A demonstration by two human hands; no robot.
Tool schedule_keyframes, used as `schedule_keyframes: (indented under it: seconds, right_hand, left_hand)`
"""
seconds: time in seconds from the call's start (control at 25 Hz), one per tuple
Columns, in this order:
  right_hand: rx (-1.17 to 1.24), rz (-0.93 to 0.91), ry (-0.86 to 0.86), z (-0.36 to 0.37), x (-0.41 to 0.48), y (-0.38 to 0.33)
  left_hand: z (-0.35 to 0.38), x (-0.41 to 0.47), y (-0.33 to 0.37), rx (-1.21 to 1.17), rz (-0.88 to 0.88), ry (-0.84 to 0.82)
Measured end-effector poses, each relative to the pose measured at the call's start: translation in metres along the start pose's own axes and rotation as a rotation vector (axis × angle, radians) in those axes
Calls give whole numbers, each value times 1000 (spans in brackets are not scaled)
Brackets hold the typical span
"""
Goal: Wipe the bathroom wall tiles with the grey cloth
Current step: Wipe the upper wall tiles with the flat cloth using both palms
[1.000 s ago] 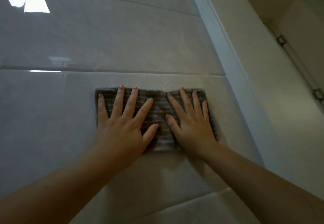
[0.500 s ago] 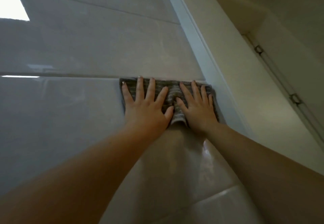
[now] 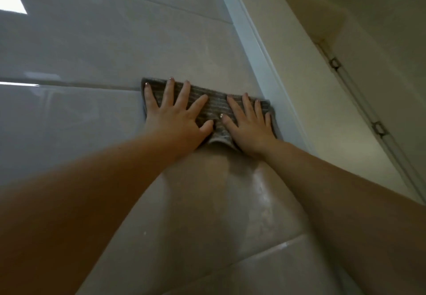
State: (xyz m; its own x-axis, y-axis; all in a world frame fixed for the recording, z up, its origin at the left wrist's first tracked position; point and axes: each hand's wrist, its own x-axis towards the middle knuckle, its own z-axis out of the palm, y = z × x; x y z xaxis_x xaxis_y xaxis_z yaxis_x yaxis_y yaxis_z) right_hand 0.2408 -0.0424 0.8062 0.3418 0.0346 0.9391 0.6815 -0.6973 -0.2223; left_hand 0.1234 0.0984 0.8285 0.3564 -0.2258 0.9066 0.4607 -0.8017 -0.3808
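While your left hand [image 3: 175, 121] and right hand [image 3: 250, 126] press grey cloth [image 3: 214, 105] flat on wall tiles [image 3: 103, 48], fingers splayed open, cloth's right end beside white corner trim [image 3: 260, 48].

Both forearms bare to the frame edge; no sleeve, watch, bracelet or ring in sight. Left hand [image 3: 177, 119] and right hand [image 3: 250, 125]: five slim digits each, nails short, rounded, with a pale glossy finish.

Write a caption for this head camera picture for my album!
Both hands, left and right, press the grey cloth flat on the wall tiles.
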Motion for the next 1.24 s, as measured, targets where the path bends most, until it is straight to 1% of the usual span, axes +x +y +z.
schedule_keyframes:
  seconds: [0.12, 0.24, 0.32, 0.44, 0.52, 0.68, 0.84, 1.08, 1.24]
  right_hand:
    - [-12, -13, 33, 3, -1, 6]
    - [-18, -44, 94, 15, -39, 27]
    - [-14, -44, 103, 22, -68, 36]
    - [-17, 8, 131, 33, -104, 38]
    - [-10, 41, 121, 39, -121, 24]
    - [-7, 24, 131, 51, -149, -27]
    - [5, -32, 159, 59, -168, -84]
    - [35, -158, 199, 74, -188, -198]
    - [42, -209, 216, 81, -203, -264]
  left_hand:
    - [3, -3, 1, 11, 1, -11]
    - [9, -28, 18, -35, 58, 3]
    - [13, -48, 30, -55, 89, 7]
    - [19, -84, 43, -68, 120, 22]
    - [19, -106, 33, -59, 144, 1]
    - [13, -143, -15, -39, 147, -18]
    - [7, -179, -69, -19, 112, 16]
    - [-3, -239, -173, 41, 34, 69]
    - [-10, -280, -227, 81, -18, 83]
